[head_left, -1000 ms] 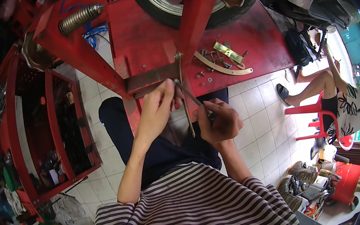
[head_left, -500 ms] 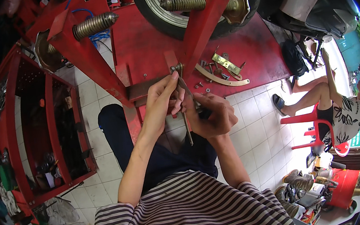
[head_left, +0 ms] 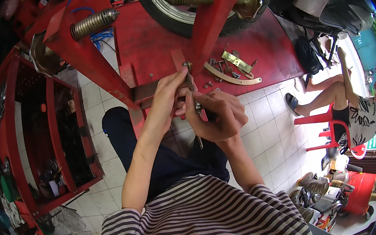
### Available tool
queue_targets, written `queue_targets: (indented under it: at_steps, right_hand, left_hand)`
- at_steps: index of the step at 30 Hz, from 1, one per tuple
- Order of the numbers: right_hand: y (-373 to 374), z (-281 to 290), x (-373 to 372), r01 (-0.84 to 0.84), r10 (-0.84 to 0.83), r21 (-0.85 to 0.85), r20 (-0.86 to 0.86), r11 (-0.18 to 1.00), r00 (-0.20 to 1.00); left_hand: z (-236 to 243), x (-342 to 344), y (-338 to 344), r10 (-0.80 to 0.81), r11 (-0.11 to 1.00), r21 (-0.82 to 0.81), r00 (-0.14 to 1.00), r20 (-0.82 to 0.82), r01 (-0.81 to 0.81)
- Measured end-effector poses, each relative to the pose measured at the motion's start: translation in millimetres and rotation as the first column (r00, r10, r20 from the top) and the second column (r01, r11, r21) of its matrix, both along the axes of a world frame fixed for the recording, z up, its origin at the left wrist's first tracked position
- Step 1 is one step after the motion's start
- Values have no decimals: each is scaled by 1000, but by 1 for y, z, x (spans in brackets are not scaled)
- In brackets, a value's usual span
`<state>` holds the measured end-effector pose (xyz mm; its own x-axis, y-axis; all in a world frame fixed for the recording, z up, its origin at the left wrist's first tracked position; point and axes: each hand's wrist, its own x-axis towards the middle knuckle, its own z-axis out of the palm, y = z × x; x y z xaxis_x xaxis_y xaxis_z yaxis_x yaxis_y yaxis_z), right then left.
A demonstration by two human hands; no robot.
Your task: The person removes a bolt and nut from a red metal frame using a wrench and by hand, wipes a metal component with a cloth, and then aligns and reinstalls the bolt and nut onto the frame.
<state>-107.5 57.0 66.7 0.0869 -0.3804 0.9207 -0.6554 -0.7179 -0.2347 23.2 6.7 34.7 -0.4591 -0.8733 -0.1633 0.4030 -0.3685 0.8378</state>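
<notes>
Both hands meet in front of me, around a thin, long metal bar [head_left: 200, 142] whose lower end sticks out below the fingers. My left hand [head_left: 167, 96] pinches its upper part, thumb reaching up to a small round bolt or nut [head_left: 187, 64] at the top. My right hand [head_left: 221, 116] is closed on the bar's middle, thumb and fingers curled around a small metal piece there; the fingers hide most of it. Beyond them on the red platform [head_left: 152, 47] lie a curved flat metal strip [head_left: 234, 79], a gold-coloured bracket [head_left: 238, 64] and several loose bolts and nuts.
A red clamp frame [head_left: 94, 65] with threaded screws [head_left: 94, 23] rises just beyond my hands. Behind it is a motorcycle wheel [head_left: 158, 16]. An open red cabinet [head_left: 56, 137] stands left. At right, a person [head_left: 359, 112] sits on a red plastic chair [head_left: 318, 121].
My right thumb and fingers have shifted slightly left and down along the bar, and a small metal piece now shows beside them. My left thumb has moved slightly up. The view has tilted a little.
</notes>
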Motion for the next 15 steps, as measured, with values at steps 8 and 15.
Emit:
queue_targets:
  at_steps: [8,15]
  right_hand:
    - [23,-46,-2,-114,108,122,54,986,993]
    - [42,-72,-4,-92,40,367,147,926,988]
  left_hand:
    - [10,3,4,-63,998,31,992,106,60]
    - [-1,6,1,-50,989,-122,967,249,83]
